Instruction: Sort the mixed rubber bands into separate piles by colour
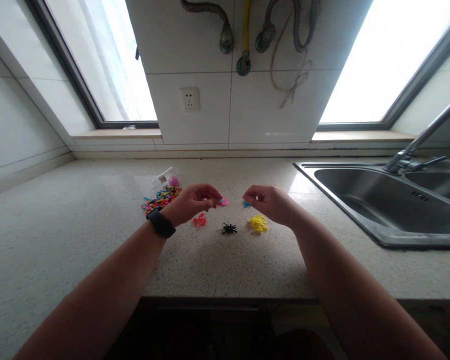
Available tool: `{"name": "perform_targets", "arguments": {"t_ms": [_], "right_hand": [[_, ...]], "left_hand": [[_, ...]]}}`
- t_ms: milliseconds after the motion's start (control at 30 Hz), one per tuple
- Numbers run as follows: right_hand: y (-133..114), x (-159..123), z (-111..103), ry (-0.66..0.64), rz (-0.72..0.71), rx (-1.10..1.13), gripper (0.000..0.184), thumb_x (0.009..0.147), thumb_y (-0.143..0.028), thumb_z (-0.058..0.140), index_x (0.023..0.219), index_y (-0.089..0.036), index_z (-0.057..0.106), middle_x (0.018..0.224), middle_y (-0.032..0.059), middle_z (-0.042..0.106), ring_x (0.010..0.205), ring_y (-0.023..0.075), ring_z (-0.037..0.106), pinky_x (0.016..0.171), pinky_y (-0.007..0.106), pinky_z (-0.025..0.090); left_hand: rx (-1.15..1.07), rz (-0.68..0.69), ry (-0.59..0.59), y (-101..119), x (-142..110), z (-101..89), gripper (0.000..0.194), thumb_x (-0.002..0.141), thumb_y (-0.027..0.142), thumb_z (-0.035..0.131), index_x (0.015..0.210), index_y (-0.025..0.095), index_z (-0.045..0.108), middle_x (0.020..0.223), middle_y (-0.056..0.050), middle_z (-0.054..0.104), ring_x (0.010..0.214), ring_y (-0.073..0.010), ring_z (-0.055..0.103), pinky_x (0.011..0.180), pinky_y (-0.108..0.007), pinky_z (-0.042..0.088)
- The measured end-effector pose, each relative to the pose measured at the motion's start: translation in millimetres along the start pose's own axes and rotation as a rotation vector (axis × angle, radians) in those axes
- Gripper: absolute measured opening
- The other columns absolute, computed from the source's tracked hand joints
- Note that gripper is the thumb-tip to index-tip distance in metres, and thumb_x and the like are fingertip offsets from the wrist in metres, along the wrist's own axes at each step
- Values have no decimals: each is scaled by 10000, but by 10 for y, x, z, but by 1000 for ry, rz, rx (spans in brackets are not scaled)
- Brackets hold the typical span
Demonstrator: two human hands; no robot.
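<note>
My left hand (195, 201), with a dark watch on its wrist, is closed in a pinch just above a small pink pile (224, 202). A speck of blue shows at its fingertips, too small to name. My right hand (272, 201) is also pinched, its fingertips over a small blue pile (246, 204); whatever they hold is hidden. Nearer to me lie a red pile (200, 220), a black pile (229, 228) and a yellow pile (258, 224) of what look like small elastic bands. A larger mixed-colour heap (161, 199) lies left of my left hand, partly covered by it.
Behind the mixed heap are a clear plastic bag (162, 178) and a round pink thing (173, 180). A steel sink (382, 235) with a faucet (405, 155) is set into the speckled counter (78, 225) at right. The wall has a socket (190, 99) and hoses.
</note>
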State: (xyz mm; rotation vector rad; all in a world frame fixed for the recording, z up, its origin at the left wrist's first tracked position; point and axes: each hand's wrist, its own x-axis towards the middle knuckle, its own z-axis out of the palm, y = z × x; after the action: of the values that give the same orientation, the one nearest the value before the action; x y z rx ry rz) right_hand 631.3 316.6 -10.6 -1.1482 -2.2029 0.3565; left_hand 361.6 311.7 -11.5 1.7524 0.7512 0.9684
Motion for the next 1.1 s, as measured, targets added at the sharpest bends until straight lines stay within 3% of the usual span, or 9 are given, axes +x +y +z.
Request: {"name": "perform_targets", "arguments": {"t_ms": [167, 467, 633, 767, 933, 1100], "right_hand": [[10, -1, -11, 3, -2, 4, 251, 930, -398, 572, 866, -208, 723, 680, 1, 630, 578, 115, 463, 584, 306, 344], [26, 4, -31, 13, -5, -16, 234, 921, -383, 575, 877, -212, 729, 687, 10, 639, 574, 118, 461, 575, 304, 351], [17, -2, -52, 11, -3, -34, 242, 923, -389, 572, 877, -214, 732, 665, 6, 624, 567, 119, 461, 578, 306, 347], [58, 13, -60, 58, 21, -55, 227, 911, -370, 581, 874, -206, 735, 641, -3, 612, 553, 115, 462, 577, 303, 344], [194, 66, -50, 229, 66, -58, 215, 904, -344, 571, 861, -195, 719, 677, 13, 646, 566, 125, 490, 575, 295, 358], [301, 99, -69, 366, 126, -81, 229, 896, -359, 566, 839, -194, 714, 681, 22, 652, 578, 136, 501, 587, 290, 357]], "left_hand": [[-31, -31, 37, -32, 14, 4, 210, 831, 273, 757, 980, 140, 691, 849, -33, 708, 708, -97, 607, 614, -213, 487], [-281, -51, 116, -52, 11, -3, 231, 821, 275, 775, 1001, 147, 710, 875, -48, 728, 701, -92, 618, 611, -205, 486], [-268, -62, 127, -53, 11, -11, 253, 822, 293, 766, 1019, 146, 707, 901, -62, 729, 697, -99, 617, 613, -220, 493], [-150, -47, 125, -84, 15, -9, 257, 844, 304, 733, 1041, 143, 697, 910, -71, 726, 707, -110, 618, 614, -230, 501], [180, -43, 128, -108, 68, 75, 203, 883, 283, 676, 1028, 146, 705, 908, -64, 733, 678, -102, 590, 594, -218, 480], [476, 36, 27, 23, 251, 239, 219, 899, 283, 640, 1051, 158, 735, 845, -55, 740, 686, -128, 620, 609, -240, 471]]}}
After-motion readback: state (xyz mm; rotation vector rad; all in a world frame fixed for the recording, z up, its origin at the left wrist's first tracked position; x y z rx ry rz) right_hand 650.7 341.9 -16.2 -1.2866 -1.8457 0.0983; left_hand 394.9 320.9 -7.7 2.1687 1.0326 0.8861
